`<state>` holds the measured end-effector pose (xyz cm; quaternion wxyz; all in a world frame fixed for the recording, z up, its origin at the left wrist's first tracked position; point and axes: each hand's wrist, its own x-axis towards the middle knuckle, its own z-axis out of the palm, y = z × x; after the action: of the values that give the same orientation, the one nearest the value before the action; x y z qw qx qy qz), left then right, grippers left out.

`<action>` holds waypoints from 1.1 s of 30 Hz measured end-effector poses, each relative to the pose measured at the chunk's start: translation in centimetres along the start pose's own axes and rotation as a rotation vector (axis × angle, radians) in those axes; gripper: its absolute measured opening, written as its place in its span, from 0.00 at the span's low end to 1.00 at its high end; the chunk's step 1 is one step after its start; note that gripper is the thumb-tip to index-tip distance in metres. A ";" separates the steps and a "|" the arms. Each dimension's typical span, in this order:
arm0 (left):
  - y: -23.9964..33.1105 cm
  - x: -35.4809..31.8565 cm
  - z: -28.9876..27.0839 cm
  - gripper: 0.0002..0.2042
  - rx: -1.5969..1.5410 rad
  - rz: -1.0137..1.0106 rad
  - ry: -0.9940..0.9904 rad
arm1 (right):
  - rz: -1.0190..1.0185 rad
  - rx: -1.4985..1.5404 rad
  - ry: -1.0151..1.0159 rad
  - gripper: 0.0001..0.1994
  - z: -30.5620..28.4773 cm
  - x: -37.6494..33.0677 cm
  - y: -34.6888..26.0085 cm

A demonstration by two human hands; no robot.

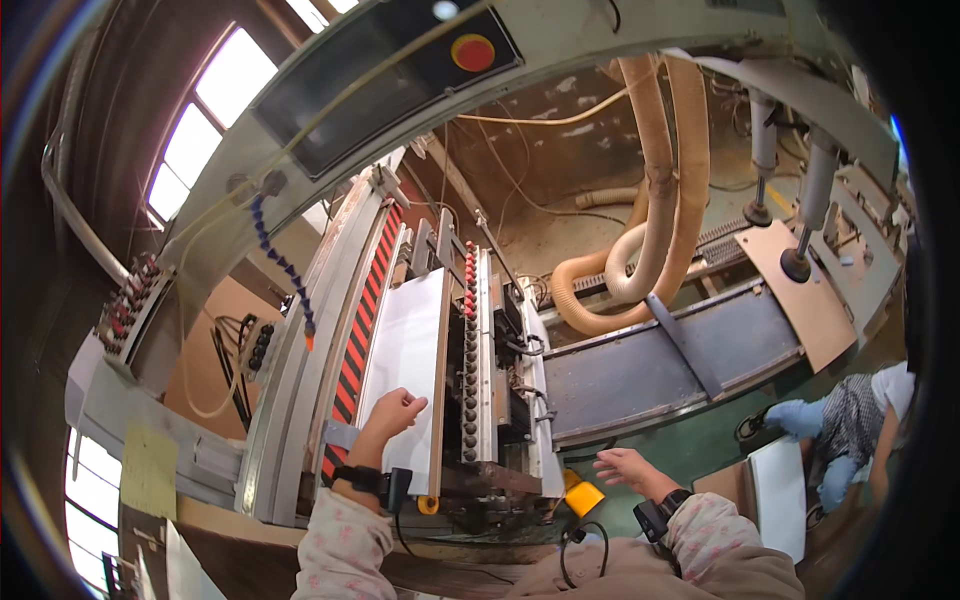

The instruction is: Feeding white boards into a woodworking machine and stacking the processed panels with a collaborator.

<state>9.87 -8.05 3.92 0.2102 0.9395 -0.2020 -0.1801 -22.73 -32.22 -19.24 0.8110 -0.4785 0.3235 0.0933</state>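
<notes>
My left hand (394,413) is over the near part of a long white board (405,320), its fingers curled in loosely and nothing seen in them. Whether it touches the board, I cannot tell. The board lies lengthwise on a machine, between a red-and-black striped strip (368,320) and a row of dark and red rollers (470,370). My right hand (632,470) is held out to the right of the machine, fingers stretched and holding nothing. A yellow pedal-like box (582,494) sits low beside it. Both wrists wear black straps with small devices.
Overhead runs a machine frame with a red button (473,52). A blue jointed hose (280,255) hangs at left. Beige ducts (655,200) loop down behind a dark flat bed (670,350). Far right, a brown board (795,290) lies under two pads; another person (850,430) is nearby.
</notes>
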 end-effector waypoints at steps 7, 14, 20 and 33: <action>2.1 5.7 2.5 0.22 0.473 0.106 0.087 | -0.003 0.048 -0.099 0.20 3.4 5.3 1.9; 3.1 6.4 1.4 0.20 0.497 0.133 0.000 | 0.029 0.101 -0.186 0.19 8.0 9.5 1.3; 2.7 6.4 -0.7 0.17 0.361 0.157 -0.010 | -0.097 0.084 -0.331 0.21 11.6 12.0 -3.4; 4.6 3.4 -9.9 0.10 -0.093 0.003 0.026 | -0.235 0.247 -0.513 0.21 21.7 16.9 -16.0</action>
<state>15.58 -10.24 13.63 0.2567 0.9306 -0.1920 -0.1767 7.17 -25.14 -10.90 0.9235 -0.3710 0.0595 0.0767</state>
